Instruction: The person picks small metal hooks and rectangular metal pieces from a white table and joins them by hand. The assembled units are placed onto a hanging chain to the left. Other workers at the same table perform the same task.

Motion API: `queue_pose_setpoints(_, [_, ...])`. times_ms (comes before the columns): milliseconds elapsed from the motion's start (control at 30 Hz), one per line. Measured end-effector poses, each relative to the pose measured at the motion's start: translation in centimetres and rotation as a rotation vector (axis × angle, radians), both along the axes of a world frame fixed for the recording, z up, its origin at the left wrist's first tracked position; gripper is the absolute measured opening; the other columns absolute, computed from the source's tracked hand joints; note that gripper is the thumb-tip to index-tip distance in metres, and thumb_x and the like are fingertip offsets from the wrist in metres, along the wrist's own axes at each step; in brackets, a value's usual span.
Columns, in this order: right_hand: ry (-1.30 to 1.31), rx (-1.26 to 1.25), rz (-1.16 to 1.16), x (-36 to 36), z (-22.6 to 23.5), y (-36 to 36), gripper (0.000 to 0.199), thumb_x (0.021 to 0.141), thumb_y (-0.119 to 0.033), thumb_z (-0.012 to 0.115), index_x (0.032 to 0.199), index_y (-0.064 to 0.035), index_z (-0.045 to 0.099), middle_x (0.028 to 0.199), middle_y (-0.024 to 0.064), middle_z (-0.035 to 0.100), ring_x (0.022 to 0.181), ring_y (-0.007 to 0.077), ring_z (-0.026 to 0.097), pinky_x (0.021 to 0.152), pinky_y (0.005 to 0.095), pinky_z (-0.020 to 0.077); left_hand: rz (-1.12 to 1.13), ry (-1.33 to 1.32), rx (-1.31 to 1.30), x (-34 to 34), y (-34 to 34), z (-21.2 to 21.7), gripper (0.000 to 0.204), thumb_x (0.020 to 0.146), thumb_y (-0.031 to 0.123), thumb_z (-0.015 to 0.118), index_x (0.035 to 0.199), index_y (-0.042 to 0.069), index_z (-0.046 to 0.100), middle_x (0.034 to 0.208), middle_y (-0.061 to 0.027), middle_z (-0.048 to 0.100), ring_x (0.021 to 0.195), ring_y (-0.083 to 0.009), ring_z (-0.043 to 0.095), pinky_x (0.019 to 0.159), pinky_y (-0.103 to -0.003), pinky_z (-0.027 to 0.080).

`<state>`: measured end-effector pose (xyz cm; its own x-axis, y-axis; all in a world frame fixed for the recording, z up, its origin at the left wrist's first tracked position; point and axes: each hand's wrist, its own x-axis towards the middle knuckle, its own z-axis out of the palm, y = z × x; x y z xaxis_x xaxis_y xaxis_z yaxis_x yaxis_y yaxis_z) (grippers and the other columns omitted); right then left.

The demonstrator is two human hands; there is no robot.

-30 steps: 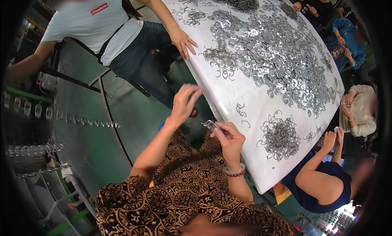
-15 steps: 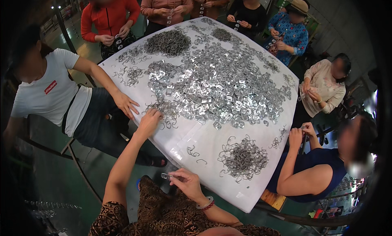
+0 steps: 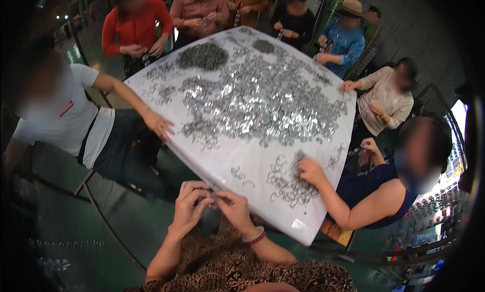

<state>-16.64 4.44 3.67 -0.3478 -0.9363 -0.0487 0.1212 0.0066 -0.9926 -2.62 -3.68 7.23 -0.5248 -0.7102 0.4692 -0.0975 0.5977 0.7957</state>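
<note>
Pretty dim workshop, honestly. The floor (image 3: pixel 76 211) is a dull green, and a big four-cornered white surface (image 3: pixel 273 208) fills the middle, with glare on its near corner. Thin dark metal bars (image 3: pixel 103 219) run low on the left, and a wooden seat (image 3: pixel 337 235) pokes out by the near-right edge. Grey wall (image 3: pixel 419 29) up top right, small lights (image 3: pixel 61 16) top left, plus a super bright opening (image 3: pixel 458 117) far right, can't tell if it's a window or door.
</note>
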Motion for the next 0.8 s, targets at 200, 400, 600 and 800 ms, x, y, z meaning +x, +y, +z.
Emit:
queue_pose_setpoints(200, [-0.05, -0.1, -0.065, 0.7, 0.0, 1.0, 0.017, 0.092, 0.0, 0.06, 0.107, 0.0039, 0.067, 0.098, 0.0049, 0.069, 0.085, 0.0096, 0.064, 0.075, 0.0228, 0.0541, 0.13, -0.064, -0.2, -0.3, 1.6, -1.5, 0.022, 0.074, 0.0, 0.075, 0.091, 0.003, 0.062, 0.108, -0.0137, 0.059, 0.101, -0.0341, 0.054, 0.086, -0.042, 0.044])
queue_pose_setpoints(400, [-0.047, -0.054, -0.043, 0.9, 0.5, 0.8, 0.017, 0.09, 0.008, 0.061, 0.105, 0.0055, 0.066, 0.097, 0.0085, 0.068, 0.08, 0.013, 0.065, 0.07, 0.0242, 0.0555, 0.067, 0.018, -0.023, -0.3, 1.3, -2.4, 0.019, 0.076, -0.002, 0.073, 0.092, 0.0, 0.063, 0.106, -0.0125, 0.063, 0.096, -0.0274, 0.059, 0.081, -0.038, 0.048])
queue_pose_setpoints(600, [0.073, -0.091, 0.066, -5.6, 0.5, -0.7, 0.016, 0.092, 0.0, 0.062, 0.106, 0.0049, 0.07, 0.093, 0.0116, 0.069, 0.075, 0.014, 0.066, 0.065, 0.0248, 0.055, -0.061, 0.156, 0.05, 0.0, 0.3, -3.1, 0.017, 0.078, -0.007, 0.07, 0.091, 0.0, 0.062, 0.079, -0.0064, 0.066, 0.079, -0.0222, 0.066, 0.088, -0.039, 0.048])
queue_pose_setpoints(800, [0.537, 0.203, -0.305, -19.6, -4.9, -6.4, 0.03, 0.095, -0.022, 0.06, 0.101, 0.0059, 0.071, 0.08, 0.0166, 0.07, 0.061, 0.0158, 0.064, 0.053, 0.0281, 0.0512, -0.023, 0.087, 0.017, -0.3, 0.0, -3.9, 0.015, 0.077, -0.009, 0.069, 0.085, 0.001, 0.061, 0.082, -0.0078, 0.067, 0.081, -0.0228, 0.067, 0.09, -0.042, 0.048])
